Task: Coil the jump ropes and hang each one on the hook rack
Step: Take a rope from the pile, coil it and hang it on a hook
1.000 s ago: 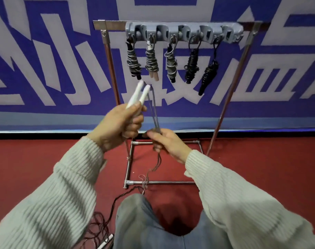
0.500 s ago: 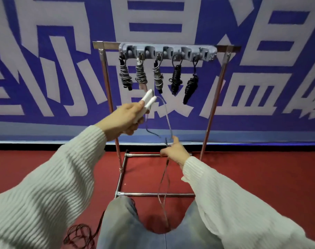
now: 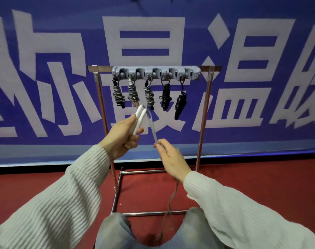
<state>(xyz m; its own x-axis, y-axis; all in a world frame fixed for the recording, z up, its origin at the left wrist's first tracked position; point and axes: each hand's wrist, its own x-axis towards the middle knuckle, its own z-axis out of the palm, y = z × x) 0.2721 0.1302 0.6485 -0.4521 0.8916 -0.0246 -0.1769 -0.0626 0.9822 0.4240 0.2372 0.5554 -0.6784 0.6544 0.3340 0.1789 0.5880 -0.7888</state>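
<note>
A person is sitting before a metal hook rack standing on the red floor against a blue banner. Five coiled ropes are already hanging from its hooks. The left hand is gripping the two white handles together, pointing up toward the rack, giving the cord a core to wrap around. The right hand is pinching the clear cord just below the handles, keeping it taut; the slack is trailing down to the floor between the knees. Compared with half a second ago, the right hand has risen closer to the left, shortening the span.
</note>
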